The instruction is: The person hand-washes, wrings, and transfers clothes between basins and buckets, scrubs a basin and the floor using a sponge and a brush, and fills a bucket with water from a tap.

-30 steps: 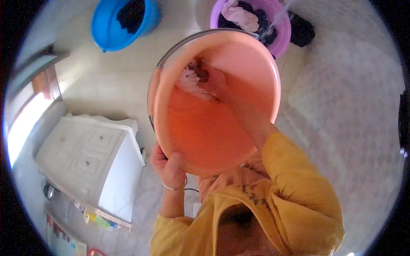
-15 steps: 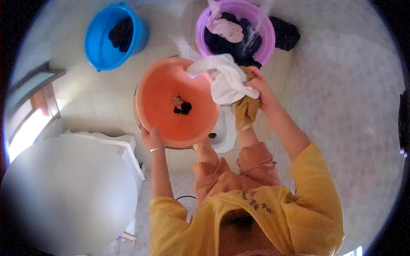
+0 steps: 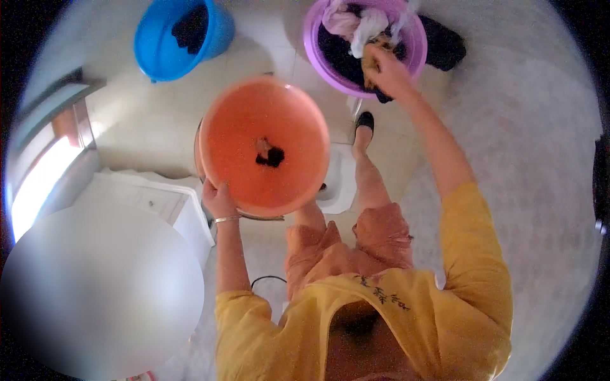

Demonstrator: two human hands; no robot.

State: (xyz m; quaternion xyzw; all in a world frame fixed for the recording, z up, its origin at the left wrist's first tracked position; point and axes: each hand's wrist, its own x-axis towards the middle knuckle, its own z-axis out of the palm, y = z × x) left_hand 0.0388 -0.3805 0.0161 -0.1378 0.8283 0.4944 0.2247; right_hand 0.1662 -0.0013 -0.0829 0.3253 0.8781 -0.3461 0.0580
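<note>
My left hand (image 3: 220, 200) is closed on the near left rim of an orange basin (image 3: 279, 117). A small black piece of cloth (image 3: 271, 157) and a brownish bit lie at its bottom. My right hand (image 3: 389, 76) reaches over the purple basin (image 3: 312, 47), its fingers closed on a brown cloth (image 3: 369, 68) at the right side. Just beyond the fingers a white cloth (image 3: 368, 30) lies on dark clothes (image 3: 337, 54) in that basin. Next to it is a pale pink cloth (image 3: 341, 20).
A blue bucket (image 3: 222, 32) with a dark garment (image 3: 190, 30) stands at the back left. Water streams (image 3: 403, 22) into the purple basin. A dark item (image 3: 443, 44) lies right of it. A white squat toilet (image 3: 340, 184) is set in the floor beneath, and a white cabinet (image 3: 190, 216) stands left.
My right hand has carried the white and brown cloths from beside the orange basin up to the purple basin. My left hand keeps its hold on the orange rim.
</note>
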